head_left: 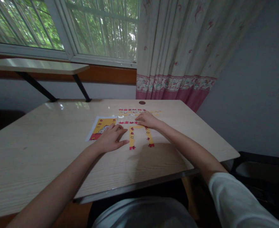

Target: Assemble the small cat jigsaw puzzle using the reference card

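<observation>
My left hand (pixel 112 137) rests open, fingers spread, partly over a printed picture sheet (pixel 97 129) in yellow and red. Its fingertips lie beside the left side of a partly joined jigsaw puzzle (pixel 131 136), a yellow strip shape with red ends, open toward me. At the right end of a row of loose red puzzle pieces (pixel 126 122), my right hand (pixel 149 119) has its thumb and index finger bent around a small red puzzle piece (pixel 136 122). Beyond it, further rows of puzzle pieces (pixel 132 110) lie partly behind the hand.
The pale wooden table (pixel 58 139) has a round dark cable-hole cover (pixel 142 102) at the back. A raised shelf (pixel 37 66) on black brackets stands at the back left. Behind are a window and a curtain (pixel 174 57); a dark chair (pixel 263 161) stands at right.
</observation>
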{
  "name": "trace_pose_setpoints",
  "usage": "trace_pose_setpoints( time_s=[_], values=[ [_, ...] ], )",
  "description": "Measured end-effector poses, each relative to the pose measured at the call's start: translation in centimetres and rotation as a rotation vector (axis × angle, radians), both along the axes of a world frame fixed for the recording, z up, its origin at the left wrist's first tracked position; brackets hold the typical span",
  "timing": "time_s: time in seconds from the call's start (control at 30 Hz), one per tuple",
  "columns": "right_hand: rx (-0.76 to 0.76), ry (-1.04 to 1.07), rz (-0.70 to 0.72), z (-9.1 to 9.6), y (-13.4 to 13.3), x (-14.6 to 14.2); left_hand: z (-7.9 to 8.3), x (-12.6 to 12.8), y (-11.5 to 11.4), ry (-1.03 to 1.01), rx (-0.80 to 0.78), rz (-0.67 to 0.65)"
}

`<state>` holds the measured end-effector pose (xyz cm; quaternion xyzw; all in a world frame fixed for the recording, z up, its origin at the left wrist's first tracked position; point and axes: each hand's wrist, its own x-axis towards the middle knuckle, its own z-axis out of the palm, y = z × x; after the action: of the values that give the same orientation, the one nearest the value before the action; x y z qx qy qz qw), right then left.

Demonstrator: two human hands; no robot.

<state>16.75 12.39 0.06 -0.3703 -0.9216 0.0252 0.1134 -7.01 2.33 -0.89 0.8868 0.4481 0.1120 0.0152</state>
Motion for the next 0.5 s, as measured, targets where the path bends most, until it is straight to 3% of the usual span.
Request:
trace_pose_setpoints(
  time_s=[0.3, 0.5],
  values=[
    [-0.201, 0.015, -0.065, 0.1, 1.1, -0.6, -0.1, -0.1, 0.0, -0.019, -0.007, 0.000],
    [-0.209, 0.224, -0.065, 0.3, -1.0, 0.3, -0.1, -0.1, 0.1, -0.025, -0.006, 0.003]
  ],
)
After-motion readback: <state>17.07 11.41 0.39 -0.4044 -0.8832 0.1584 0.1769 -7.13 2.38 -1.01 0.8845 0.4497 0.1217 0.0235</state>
